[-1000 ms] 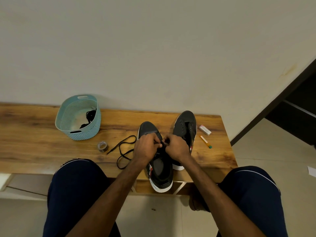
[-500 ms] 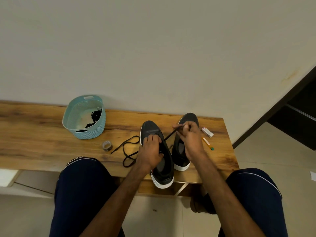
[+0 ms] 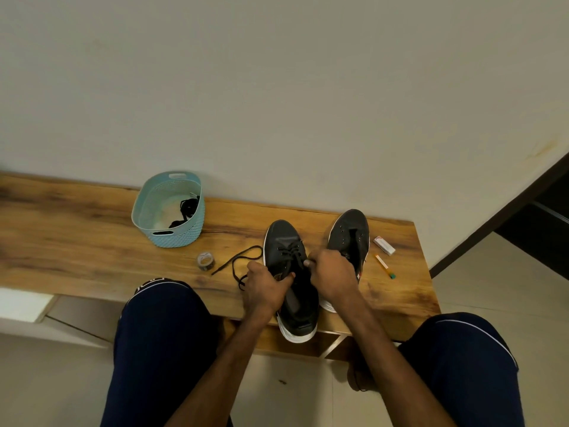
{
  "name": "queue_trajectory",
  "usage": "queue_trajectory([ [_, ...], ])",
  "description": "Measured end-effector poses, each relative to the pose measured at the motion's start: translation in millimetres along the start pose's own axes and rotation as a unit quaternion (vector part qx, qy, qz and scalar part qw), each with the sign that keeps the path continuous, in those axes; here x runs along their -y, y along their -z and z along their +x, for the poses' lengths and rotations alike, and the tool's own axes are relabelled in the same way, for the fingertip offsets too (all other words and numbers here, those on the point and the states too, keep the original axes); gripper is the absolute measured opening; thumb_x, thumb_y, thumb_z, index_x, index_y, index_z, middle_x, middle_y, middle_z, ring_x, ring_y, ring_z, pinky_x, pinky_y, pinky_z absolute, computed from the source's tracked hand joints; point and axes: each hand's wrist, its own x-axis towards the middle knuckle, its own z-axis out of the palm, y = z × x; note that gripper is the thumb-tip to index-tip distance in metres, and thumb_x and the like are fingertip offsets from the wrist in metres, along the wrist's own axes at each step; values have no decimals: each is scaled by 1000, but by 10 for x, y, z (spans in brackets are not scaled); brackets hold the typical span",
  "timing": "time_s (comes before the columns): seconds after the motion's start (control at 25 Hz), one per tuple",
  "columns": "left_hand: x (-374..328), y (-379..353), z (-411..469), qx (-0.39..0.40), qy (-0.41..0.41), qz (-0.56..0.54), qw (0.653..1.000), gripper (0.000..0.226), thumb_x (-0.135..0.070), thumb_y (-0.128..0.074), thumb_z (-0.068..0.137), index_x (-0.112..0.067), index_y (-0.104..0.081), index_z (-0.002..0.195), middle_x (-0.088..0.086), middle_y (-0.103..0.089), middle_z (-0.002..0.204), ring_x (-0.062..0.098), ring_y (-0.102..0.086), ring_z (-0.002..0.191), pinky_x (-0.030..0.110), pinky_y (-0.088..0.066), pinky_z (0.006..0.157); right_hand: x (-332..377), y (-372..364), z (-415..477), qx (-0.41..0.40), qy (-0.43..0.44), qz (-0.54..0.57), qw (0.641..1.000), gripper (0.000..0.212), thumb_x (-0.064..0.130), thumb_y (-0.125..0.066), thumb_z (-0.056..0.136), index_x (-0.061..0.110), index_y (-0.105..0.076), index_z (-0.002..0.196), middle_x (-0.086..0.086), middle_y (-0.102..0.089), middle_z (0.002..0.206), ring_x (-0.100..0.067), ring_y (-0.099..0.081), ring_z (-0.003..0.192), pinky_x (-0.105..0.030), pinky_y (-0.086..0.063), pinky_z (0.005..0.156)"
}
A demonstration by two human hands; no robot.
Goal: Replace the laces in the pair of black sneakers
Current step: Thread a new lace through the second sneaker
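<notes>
the near sneaker (image 3: 281,238) lies on the wooden table (image 3: 77,235) with its heel over the front edge, so the eyelets face up within reach. the left hand (image 3: 264,288) grips its side, fingers curled round the collar, to steady it. the right hand (image 3: 331,275) is curled at the eyelets and seems to pinch the lace (image 3: 289,251), though the pinch itself is hidden. only the toe rows are laced. the other sneaker (image 3: 349,235) waits unlaced just beside it.
</notes>
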Motion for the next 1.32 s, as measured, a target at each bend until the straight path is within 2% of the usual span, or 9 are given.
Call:
queue_trajectory([
  [0.16, 7, -10, 45, 50, 17, 6, 999, 59, -52, -77, 76, -16, -43, 107, 3, -61, 103, 23, -63, 91, 32, -51, 67, -220, 668, -70, -69, 66, 314, 945, 19, 15, -55, 100, 20, -66, 85, 3, -69, 99, -11, -63, 95, -28, -49, 77],
  [0.28, -6, -34, 37, 47, 8, 12, 999, 55, -50, -79, 75, -16, -48, 107, 4, -62, 103, 22, -62, 91, 32, -51, 67, -278, 1066, -208, -86, 53, 721, 685, 23, 18, -41, 103, 12, -54, 86, -12, -74, 104, -23, -68, 98, -21, -32, 47],
  [0.32, -17, -38, 34, 45, 6, 14, 999, 56, -49, -79, 75, -16, -49, 107, 4, -61, 104, 22, -62, 91, 32, -50, 67, -275, 1037, -206, -80, 20, 725, 683, 24, 24, -41, 104, 11, -51, 86, -12, -75, 92, -23, -70, 83, -22, -31, 45],
  [0.44, -22, -37, 13, 33, 2, 21, 999, 59, -49, -79, 74, -15, -50, 111, 3, -62, 105, 23, -63, 93, 36, -55, 72, -198, 556, -59, -90, -52, 291, 951, 29, 38, -45, 104, 12, -56, 97, -3, -68, 76, -15, -62, 60, -32, -47, 55],
  [0.48, -25, -31, -1, 26, -1, 19, 999, 60, -48, -80, 74, -14, -48, 112, 3, -63, 105, 23, -64, 93, 37, -56, 73, -162, 353, -15, -83, -37, 148, 985, 23, 37, -47, 103, 16, -57, 104, -1, -68, 85, -15, -65, 71, -36, -52, 64],
  [0.6, -39, -16, -41, 14, -13, 5, 1000, 61, -43, -80, 76, -14, -40, 113, 4, -65, 107, 26, -67, 93, 37, -55, 69, -8, 20, 39, 13, 17, 45, 999, 19, 24, -49, 102, 18, -58, 117, -4, -66, 110, -26, -65, 98, -36, -49, 78],
  [0.96, -64, -16, 2, 31, -15, 12, 999, 62, -41, -79, 79, -14, -39, 118, 6, -65, 115, 26, -67, 100, 36, -57, 74, -330, 1000, -223, 54, 68, 100, 991, 14, 23, -59, 98, 23, -70, 89, 6, -68, 76, -7, -64, 72, -27, -51, 68],
  [1.16, -76, 6, -15, 33, -29, 24, 999, 60, -45, -77, 79, -14, -43, 118, 5, -63, 113, 25, -66, 99, 37, -58, 75, -376, 564, -183, 132, 16, 31, 991, 12, 24, -57, 99, 23, -68, 103, 6, -64, 93, -13, -62, 88, -32, -54, 83],
  [1.32, -71, 60, -23, 72, -71, 46, 994, 57, -58, -70, 81, -19, -49, 117, 1, -61, 112, 20, -62, 97, 34, -54, 71, -334, 609, -161, 10, 31, 116, 993, 20, 22, -54, 101, 17, -69, 113, 0, -69, 101, -15, -63, 92, -35, -54, 85],
])
